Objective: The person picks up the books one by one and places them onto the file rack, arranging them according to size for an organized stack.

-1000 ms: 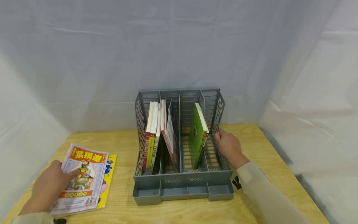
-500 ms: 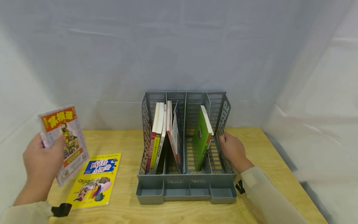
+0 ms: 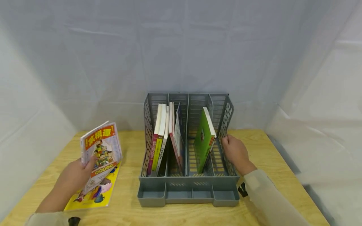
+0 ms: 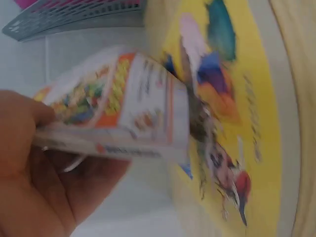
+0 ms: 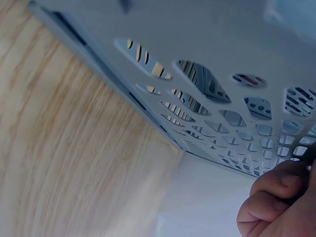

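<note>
My left hand (image 3: 72, 177) pinches a pale purple book (image 3: 106, 149) with a red title band, thumb on its cover and fingers behind. The book is tilted up over a yellow book (image 3: 106, 196) lying flat on the table. In the left wrist view the purple book's spine (image 4: 133, 149) faces the camera, slightly blurred. My right hand (image 3: 236, 153) grips the right side wall of a grey desktop book rack (image 3: 189, 180); the right wrist view shows curled fingers (image 5: 269, 200) at the perforated wall (image 5: 222, 29).
Several thin books (image 3: 159, 141) lean in the rack's two left compartments. A green book (image 3: 202, 142) leans in the third compartment. Shallow trays (image 3: 188, 201) run along the rack's front. White sheeting (image 3: 181, 47) encloses the wooden table (image 3: 130, 169) at the back and sides.
The left hand has lifted the purple book off the yellow one, raised it at the left, then brought it right and lower over the yellow book. The right hand keeps its grip on the rack.
</note>
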{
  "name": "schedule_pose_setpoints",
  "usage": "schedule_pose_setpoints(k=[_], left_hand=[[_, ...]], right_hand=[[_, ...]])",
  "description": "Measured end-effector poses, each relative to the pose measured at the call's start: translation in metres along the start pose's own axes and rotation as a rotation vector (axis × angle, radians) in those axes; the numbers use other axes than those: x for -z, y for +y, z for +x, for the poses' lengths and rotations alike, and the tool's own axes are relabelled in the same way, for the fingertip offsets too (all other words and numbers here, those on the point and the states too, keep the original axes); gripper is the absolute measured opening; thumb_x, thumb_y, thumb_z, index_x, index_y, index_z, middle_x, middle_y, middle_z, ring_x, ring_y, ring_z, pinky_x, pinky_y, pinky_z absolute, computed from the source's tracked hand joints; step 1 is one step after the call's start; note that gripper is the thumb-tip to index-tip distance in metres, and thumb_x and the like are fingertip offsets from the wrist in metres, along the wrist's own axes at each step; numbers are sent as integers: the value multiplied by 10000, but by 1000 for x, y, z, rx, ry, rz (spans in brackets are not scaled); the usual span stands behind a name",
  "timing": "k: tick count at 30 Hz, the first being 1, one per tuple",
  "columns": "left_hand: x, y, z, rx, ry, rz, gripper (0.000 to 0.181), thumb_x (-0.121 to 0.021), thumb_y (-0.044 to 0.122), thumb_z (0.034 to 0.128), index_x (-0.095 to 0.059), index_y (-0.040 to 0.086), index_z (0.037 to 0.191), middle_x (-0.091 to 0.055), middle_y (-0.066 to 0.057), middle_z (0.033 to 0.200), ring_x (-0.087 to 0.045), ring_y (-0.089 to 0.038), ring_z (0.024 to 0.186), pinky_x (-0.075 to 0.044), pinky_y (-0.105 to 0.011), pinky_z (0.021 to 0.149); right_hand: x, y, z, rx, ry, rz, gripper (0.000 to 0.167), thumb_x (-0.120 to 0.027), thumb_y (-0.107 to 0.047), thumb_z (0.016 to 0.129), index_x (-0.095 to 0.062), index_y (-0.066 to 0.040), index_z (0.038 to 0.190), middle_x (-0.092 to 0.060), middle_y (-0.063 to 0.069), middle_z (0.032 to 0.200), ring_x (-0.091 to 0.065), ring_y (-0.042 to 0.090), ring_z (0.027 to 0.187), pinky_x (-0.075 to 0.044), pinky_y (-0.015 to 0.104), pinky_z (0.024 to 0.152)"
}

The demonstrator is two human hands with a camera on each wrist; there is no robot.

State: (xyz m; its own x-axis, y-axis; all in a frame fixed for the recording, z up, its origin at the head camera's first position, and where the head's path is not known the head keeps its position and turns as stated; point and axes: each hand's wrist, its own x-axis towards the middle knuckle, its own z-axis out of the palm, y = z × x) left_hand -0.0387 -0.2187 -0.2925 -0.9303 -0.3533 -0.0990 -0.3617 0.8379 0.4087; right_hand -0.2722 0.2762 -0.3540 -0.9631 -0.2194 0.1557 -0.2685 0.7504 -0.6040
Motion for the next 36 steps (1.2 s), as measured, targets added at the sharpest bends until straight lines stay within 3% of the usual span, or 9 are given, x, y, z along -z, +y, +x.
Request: schedule_pose_setpoints(k=[3,8,13,15,20,22,26,29,36], left_hand=[[-1,-6,3,21,30,7,807,-222,510,1110,-407,-216,1409,-595,-450,1194,-683,-550,939,-575,-605,705],[-6,-22,1,40,66,-78,691,-328,397,1111,-389,-221,1416,-525,-481,1280,-649,-583,1016,-584,-586,732],[-8,-31,1,80,79,-113,699,-344,426,1105,-376,-185,1444,-496,-467,1335,-617,-603,1080,-574,-597,750],[-8,-29,1,88,124,-116,707,-329,444,1107,-378,-175,1447,-510,-459,1324,-630,-597,1051,-581,-560,705],[-11,-20,-2,106,318,-192,670,-367,426,1103,-435,-156,1428,-544,-450,1290,-651,-594,994,-590,-498,600],[-14,-19,-3,89,349,-222,642,-377,387,1103,-427,-161,1433,-543,-455,1288,-653,-594,989,-597,-510,611],[-24,-18,-4,57,250,-175,607,-333,301,1102,-337,-192,1455,-516,-481,1289,-675,-538,943,-594,-478,611],[-30,-14,-2,40,154,-106,613,-297,291,1106,-282,-202,1469,-481,-493,1316,-649,-565,1000,-589,-527,680],[-34,2,1,22,76,7,666,-263,364,1122,-234,-157,1535,-427,-466,1404,-533,-635,1190,-516,-695,828]], right_hand=[[-1,1,0,6,3,9,372,-272,-275,1089,-393,-125,771,-446,68,642,-331,210,543,-283,346,568],[-3,3,1,3,9,5,376,-276,-278,1094,-398,-122,775,-444,70,647,-333,213,549,-288,348,570],[-1,3,3,10,20,-4,393,-285,-287,1106,-410,-121,772,-442,71,645,-333,214,546,-295,351,563],[-1,3,3,9,28,-6,392,-288,-282,1104,-409,-122,767,-438,68,638,-332,212,539,-294,350,556],[-2,4,1,4,33,13,393,-300,-272,1094,-412,-122,749,-426,60,623,-329,206,530,-293,346,551],[-3,3,1,9,34,25,395,-302,-272,1092,-415,-124,744,-423,56,618,-327,204,526,-295,346,550],[-4,2,0,24,40,36,403,-301,-271,1101,-415,-125,743,-418,54,612,-318,203,521,-294,348,551],[-3,2,0,26,46,37,401,-305,-262,1105,-409,-123,743,-415,61,615,-314,209,524,-289,350,555],[-3,4,0,12,50,27,386,-313,-257,1102,-407,-126,750,-417,63,625,-324,209,534,-288,348,552]])
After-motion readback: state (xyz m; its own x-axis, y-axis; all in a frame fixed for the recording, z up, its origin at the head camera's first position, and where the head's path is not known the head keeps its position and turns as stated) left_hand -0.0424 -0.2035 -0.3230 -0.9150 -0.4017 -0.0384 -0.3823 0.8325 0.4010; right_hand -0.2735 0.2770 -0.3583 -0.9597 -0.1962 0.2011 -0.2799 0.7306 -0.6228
